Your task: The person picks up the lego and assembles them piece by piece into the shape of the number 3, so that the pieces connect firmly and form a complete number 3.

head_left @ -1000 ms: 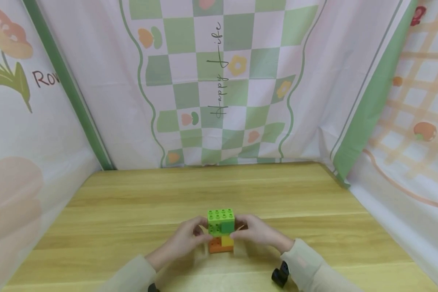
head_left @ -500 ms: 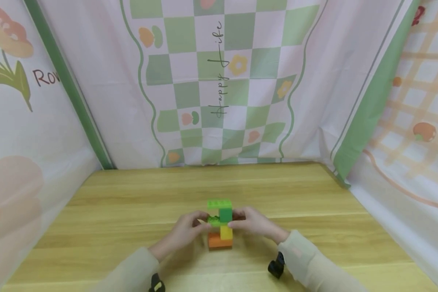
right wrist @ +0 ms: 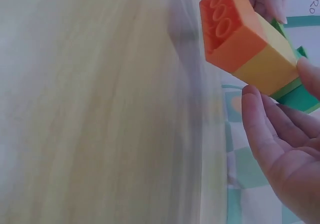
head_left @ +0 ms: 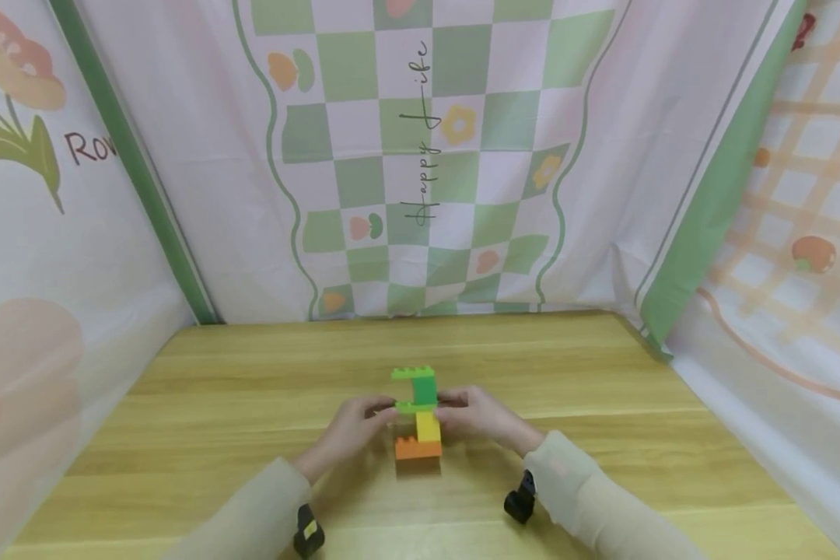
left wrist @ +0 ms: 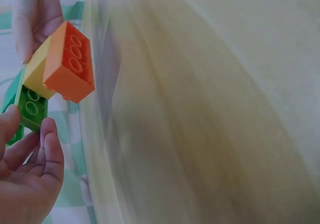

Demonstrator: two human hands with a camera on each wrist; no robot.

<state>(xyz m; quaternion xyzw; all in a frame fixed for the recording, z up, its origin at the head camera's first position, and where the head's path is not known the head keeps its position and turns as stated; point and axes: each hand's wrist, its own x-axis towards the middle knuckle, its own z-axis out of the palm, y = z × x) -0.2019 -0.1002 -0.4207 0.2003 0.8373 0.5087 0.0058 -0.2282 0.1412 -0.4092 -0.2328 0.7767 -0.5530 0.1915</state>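
Observation:
Between both hands is a stack of toy building blocks. An orange block (head_left: 418,449) forms its bottom, with a yellow block (head_left: 428,427) on its right end. Above come a light green plate (head_left: 407,407), a dark green block (head_left: 425,390) and another light green plate (head_left: 412,373) on top. My left hand (head_left: 353,426) pinches the lower light green plate at its left end. At the right end, where that plate meets the yellow block, my right hand (head_left: 481,418) grips the stack. Both wrist views show the hollow underside of the orange block (left wrist: 68,59), raised off the table.
A wood-grain table (head_left: 217,404) lies beneath the hands. Behind it hangs a checked green and white curtain (head_left: 455,179), with patterned cloth on both sides. Small black devices sit at the left wrist (head_left: 309,533) and right wrist (head_left: 521,499).
Both hands have carried the stack up and away from me. It has also tipped, so that its side faces me and the top studs no longer show from above.

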